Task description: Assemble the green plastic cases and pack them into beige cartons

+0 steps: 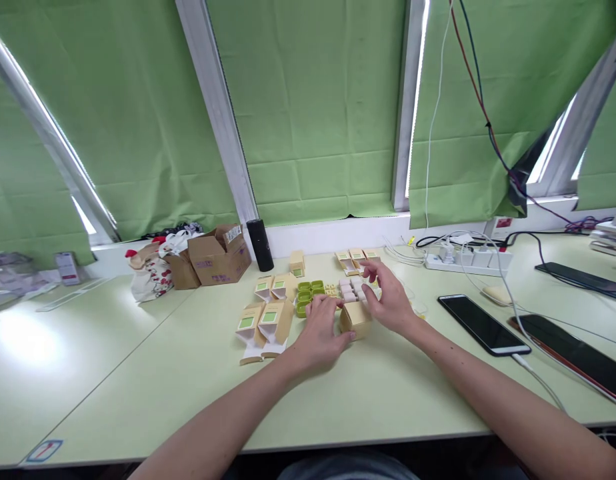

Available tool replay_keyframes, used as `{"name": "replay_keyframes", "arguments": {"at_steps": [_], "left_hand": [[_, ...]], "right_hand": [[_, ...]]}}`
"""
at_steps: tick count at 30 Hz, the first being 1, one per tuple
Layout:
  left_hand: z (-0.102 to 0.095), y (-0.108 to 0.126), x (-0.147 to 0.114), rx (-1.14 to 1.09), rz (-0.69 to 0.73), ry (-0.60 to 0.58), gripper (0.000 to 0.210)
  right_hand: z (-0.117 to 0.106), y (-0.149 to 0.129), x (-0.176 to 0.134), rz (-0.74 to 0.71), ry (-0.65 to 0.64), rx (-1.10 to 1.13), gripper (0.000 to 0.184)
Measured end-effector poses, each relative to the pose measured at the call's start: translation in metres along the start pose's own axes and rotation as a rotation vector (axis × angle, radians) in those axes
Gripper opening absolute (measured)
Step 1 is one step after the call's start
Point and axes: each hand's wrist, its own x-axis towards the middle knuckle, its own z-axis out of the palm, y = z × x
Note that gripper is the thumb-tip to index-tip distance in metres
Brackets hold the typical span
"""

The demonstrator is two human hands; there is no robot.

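Note:
A small tan cardboard box [357, 320] stands on the table in front of me. My left hand [322, 333] grips its left side, thumb at the near face and fingers at the far edge. My right hand [388, 297] is at the box's right side, fingers bent and apart, its index finger raised; whether it touches the box I cannot tell. Just beyond lie green square trays [304, 299], small yellowish pieces [331, 290] and pale pinkish-white pieces [349, 289]. To the left are open tan boxes [273, 319] with green windows, their flaps spread.
More tan boxes [357, 259] lie behind the pieces. A brown carton [219, 257], a white printed bag [151, 275] and a black cylinder [260, 245] stand at the back left. A phone [483, 325] with a cable, another dark phone [575, 352] and a power strip [467, 260] lie right.

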Motion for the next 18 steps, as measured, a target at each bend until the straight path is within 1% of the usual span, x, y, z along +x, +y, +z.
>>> {"name": "replay_keyframes", "arguments": {"at_steps": [3, 7, 10, 13, 15, 18], "left_hand": [[0.002, 0.001, -0.001, 0.017, 0.092, 0.087, 0.052], [0.000, -0.003, 0.000, 0.096, 0.255, 0.251, 0.054], [-0.004, -0.008, 0.001, 0.203, 0.359, 0.352, 0.054], [-0.008, -0.012, 0.003, 0.307, 0.417, 0.417, 0.049], [-0.010, -0.014, 0.003, 0.362, 0.429, 0.448, 0.047], [-0.011, -0.016, 0.003, 0.437, 0.457, 0.504, 0.043]], "right_hand": [[-0.001, -0.006, 0.009, 0.046, 0.025, 0.043, 0.045], [0.002, -0.013, 0.010, 0.072, 0.084, 0.063, 0.039], [0.006, -0.017, 0.001, 0.027, 0.077, 0.069, 0.036], [0.010, -0.020, -0.010, -0.044, 0.039, 0.090, 0.036], [0.012, -0.023, -0.017, -0.083, 0.012, 0.105, 0.039], [0.017, -0.029, -0.024, -0.123, -0.028, 0.102, 0.051]]}}
